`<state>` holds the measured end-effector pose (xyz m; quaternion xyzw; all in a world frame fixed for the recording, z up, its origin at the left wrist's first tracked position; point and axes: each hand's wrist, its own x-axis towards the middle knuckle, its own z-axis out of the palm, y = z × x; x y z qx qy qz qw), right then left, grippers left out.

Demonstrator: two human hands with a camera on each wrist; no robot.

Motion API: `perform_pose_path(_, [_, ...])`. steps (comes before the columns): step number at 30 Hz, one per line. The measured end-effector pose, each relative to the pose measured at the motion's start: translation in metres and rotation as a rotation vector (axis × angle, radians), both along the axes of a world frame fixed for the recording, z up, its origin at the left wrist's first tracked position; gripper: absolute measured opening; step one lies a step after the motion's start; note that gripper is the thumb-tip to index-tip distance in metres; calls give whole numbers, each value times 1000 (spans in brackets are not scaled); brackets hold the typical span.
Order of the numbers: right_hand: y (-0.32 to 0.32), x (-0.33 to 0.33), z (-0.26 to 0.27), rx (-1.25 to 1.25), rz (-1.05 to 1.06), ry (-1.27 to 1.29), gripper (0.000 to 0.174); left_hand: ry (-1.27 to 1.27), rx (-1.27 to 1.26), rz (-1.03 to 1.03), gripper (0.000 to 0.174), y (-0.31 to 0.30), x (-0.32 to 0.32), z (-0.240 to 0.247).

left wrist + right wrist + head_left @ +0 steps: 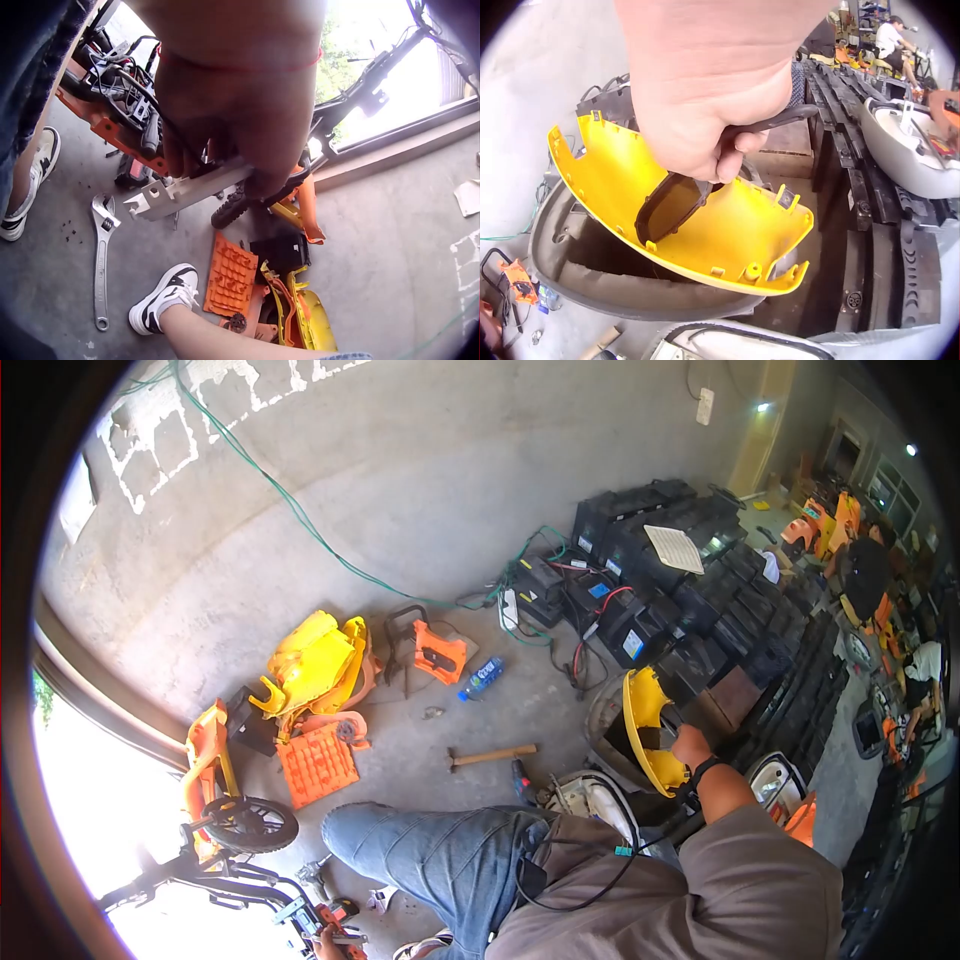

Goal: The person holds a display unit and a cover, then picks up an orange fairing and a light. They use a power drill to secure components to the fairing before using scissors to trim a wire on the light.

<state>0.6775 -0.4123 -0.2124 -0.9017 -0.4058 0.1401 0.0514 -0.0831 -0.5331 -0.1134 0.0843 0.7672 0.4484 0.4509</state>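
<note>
Right wrist view: my right fingers (729, 166) are curling round a dark bar (791, 115) at the yellow shell (735, 240), which is sitting over the grey tub (549, 247), seemingly for support; my left fingers (274, 154) are pinching a pale piece (191, 192), leaving its notched end free.

Right hand (712, 112) gripping dark handle (784, 117), yellow shell (731, 236) below — grey casing (592, 279) beneath

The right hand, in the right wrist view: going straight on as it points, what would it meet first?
The right hand would likely meet the yellow cover first; whether they touch now is unclear.
</note>
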Motion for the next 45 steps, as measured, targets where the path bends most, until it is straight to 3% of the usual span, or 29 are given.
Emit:
perform_pose_path(6, [18, 30, -13, -134, -51, 70, 27, -109, -61, 4, 27, 3, 16, 19])
perform_pose_path(8, [18, 69, -54, -225, 365, 11, 27, -135, -73, -2, 26, -3, 2, 9])
perform_pose_path(9, [20, 64, -50, -226, 367, 11, 27, -165, -82, -21, 25, -2, -2, 4])
perform_pose_path(11, [23, 56, -28, 65, 134, -114, 25, -163, -80, -16, 24, 2, -10, -12])
perform_pose_path(12, [24, 69, -21, 58, 139, -118, 25, -156, -78, -13, 24, 1, -11, -19])
perform_pose_path(14, [29, 105, -4, 117, 36, 251, 23, -139, -67, -15, 24, 7, -16, -31])
perform_pose_path(15, [39, 108, 19, 119, 34, 247, 23, -132, -57, -18, 24, 12, -19, -38])
perform_pose_path(17, [51, 103, 75, 40, -240, 480, 20, -117, -37, -22, 24, 22, -24, -53])
perform_pose_path(18, [50, 96, 81, 39, -241, 479, 20, -107, -30, -23, 24, 26, -28, -60])
perform_pose_path(20, [51, 77, 86, 44, -268, 887, 26, -90, -21, -24, 24, 30, -32, -72])
perform_pose_path(22, [45, 23, 79, 4, -265, 1090, 19, -74, -13, -22, 24, 32, -35, -85])
perform_pose_path(24, [38, -31, 51, 30, -279, 1028, 20, -51, 2, -20, 25, 36, -40, -93])
perform_pose_path(27, [25, -91, -23, 156, -434, 1207, 16, -13, 17, -18, 26, 38, -49, -103])
perform_pose_path(28, [25, -114, -26, 183, -485, 1224, 15, 1, 22, -20, 26, 39, -53, -106])
perform_pose_path(32, [30, -136, -83, 336, -679, 1186, 14, 58, 56, -18, 28, 42, -66, -112])
perform_pose_path(34, [24, -105, -120, 595, -860, 1776, 13, 81, 63, -7, 30, 33, -70, -115])
perform_pose_path(37, [33, -83, -126, 649, -681, 1676, 16, 104, 74, 13, 31, 19, -66, -121])
perform_pose_path(38, [51, -100, -107, 497, -724, 1181, 18, 103, 77, 44, 30, 22, -59, -114])
perform_pose_path(39, [55, -105, -96, 492, -718, 1179, 18, 100, 74, 51, 30, 18, -63, -117])
perform_pose_path(41, [59, -110, -83, 381, -673, 936, 22, 67, 90, -30, 29, 13, -70, -121])
perform_pose_path(45, [57, -111, -59, 299, -652, 992, 22, 79, 68, 20, 26, 15, -58, -108])
